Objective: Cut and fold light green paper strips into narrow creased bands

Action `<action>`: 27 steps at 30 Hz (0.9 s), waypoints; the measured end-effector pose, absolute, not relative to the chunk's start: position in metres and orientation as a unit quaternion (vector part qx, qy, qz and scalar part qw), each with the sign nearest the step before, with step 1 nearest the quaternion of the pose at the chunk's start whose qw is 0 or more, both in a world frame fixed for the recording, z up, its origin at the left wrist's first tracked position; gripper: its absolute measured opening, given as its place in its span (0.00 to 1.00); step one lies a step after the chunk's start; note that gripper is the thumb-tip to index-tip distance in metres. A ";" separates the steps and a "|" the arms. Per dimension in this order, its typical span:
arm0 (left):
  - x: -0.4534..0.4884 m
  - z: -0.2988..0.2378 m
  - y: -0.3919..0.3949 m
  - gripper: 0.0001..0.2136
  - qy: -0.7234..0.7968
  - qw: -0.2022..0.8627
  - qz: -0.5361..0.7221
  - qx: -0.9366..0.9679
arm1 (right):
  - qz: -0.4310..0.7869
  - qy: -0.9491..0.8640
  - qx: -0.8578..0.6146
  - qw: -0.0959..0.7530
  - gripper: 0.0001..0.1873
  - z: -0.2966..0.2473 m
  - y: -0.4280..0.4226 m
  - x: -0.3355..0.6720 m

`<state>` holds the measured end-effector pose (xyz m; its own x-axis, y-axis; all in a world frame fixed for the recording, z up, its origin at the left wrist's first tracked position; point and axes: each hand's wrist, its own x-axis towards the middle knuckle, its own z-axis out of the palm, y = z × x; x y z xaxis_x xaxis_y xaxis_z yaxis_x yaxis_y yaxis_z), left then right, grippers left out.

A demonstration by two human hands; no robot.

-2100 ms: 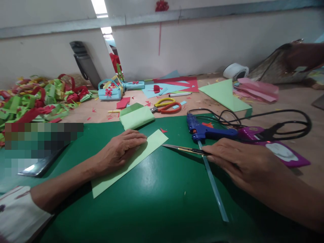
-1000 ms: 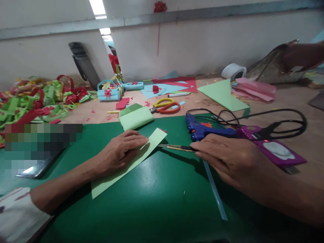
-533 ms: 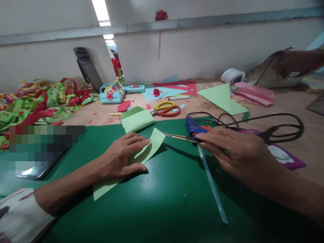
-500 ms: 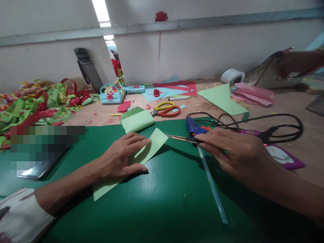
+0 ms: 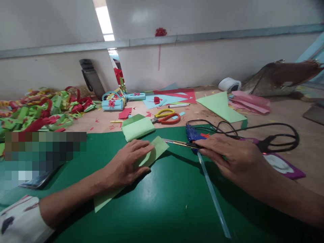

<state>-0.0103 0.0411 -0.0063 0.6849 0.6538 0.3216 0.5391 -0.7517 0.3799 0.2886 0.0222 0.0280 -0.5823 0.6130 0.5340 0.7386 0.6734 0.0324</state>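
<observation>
My left hand (image 5: 129,162) lies over a light green paper strip (image 5: 160,145), fingers stretched out and thumb apart, pressing it on the green mat (image 5: 157,209). The strip's far end sticks out past my fingertips, and its near end shows below my wrist. Between the thumb and fingers of my right hand (image 5: 233,155) is a slim craft knife (image 5: 181,144), its blade pointing left at the strip's far end. Whether the blade touches the paper I cannot tell. A folded light green paper piece (image 5: 139,129) sits just beyond my left hand.
A blue glue gun (image 5: 191,133) with a clear glue stick (image 5: 212,195) and black cable lies by my right hand. Scissors (image 5: 168,116) rest behind the mat. Paper scraps (image 5: 45,108) pile up at left, near a bottle (image 5: 92,79). Small blue paper bags (image 5: 112,104) stand at the back.
The view has tilted up a little, so everything sits lower in the picture. The knife tip has shifted slightly left, over the strip's far end. My left hand stays on the strip.
</observation>
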 end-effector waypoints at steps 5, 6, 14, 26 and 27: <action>-0.011 -0.011 0.043 0.22 0.288 0.092 0.237 0.923 | -0.116 -0.872 -0.385 0.279 0.11 0.036 0.021 0.294; -0.012 -0.012 0.043 0.23 0.282 0.088 0.240 0.925 | -0.102 -0.869 -0.392 0.284 0.10 0.039 0.021 0.294; -0.013 -0.013 0.044 0.24 0.273 0.087 0.235 0.929 | 0.058 -0.808 -0.500 0.306 0.06 0.047 0.024 0.296; -0.013 -0.013 0.041 0.27 0.300 0.080 0.221 0.925 | 0.040 -0.827 -0.462 0.318 0.07 0.042 0.024 0.292; -0.014 -0.013 0.041 0.28 0.307 0.076 0.220 0.923 | 0.031 -0.828 -0.461 0.319 0.07 0.043 0.024 0.291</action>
<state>-0.0136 0.0408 -0.0134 0.7148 0.6004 0.3587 0.5336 -0.7997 0.2752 0.2909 0.0238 0.0429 -0.3715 0.7832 0.4986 0.7435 0.5726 -0.3454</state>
